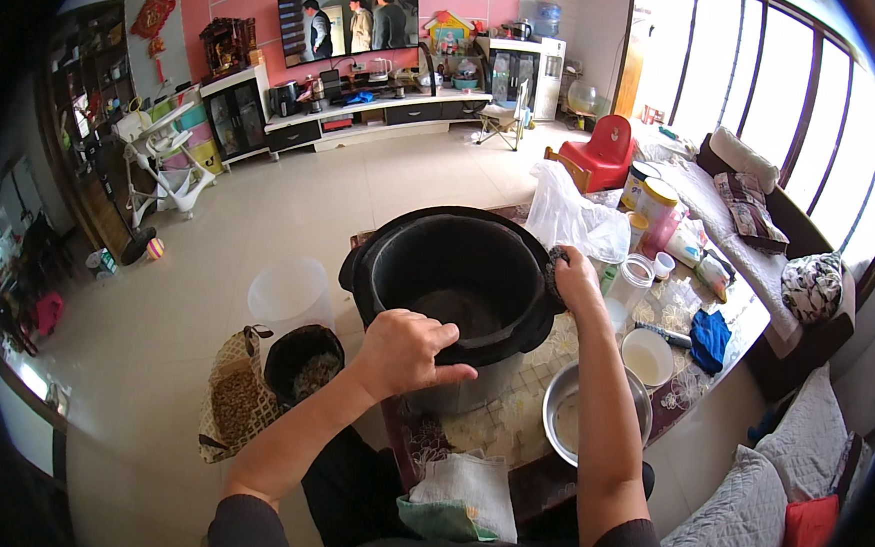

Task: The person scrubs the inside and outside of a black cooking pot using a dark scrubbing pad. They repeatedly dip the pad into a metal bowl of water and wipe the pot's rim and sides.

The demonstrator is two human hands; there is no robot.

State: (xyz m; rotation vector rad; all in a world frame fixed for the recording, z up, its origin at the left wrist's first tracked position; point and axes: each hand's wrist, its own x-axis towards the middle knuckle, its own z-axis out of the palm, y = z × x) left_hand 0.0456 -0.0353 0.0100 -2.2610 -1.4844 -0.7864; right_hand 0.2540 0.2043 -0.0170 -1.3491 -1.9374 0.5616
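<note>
A large, deep black pot [456, 275] with side lugs stands on the low table before me, its inside showing a dull dark bottom. My left hand [410, 354] is at the near rim, thumb outside and fingers curled over the edge. In my right hand [576, 278] is a dark, crumpled scouring pad [555, 272], pressed against the right side of the rim. Below my right forearm sits a stainless steel bowl [562, 424], partly covered by the arm. A folded cloth [466, 486] lies at the table's near edge.
On the table's right are a clear jar [632, 278], a white bowl [647, 356], a blue cloth [709, 341], tins [657, 200] and a plastic bag [576, 214]. A patterned bag of peanut-like pieces [234, 404], a black-lined bin [304, 363] and a translucent bucket [290, 291] stand left.
</note>
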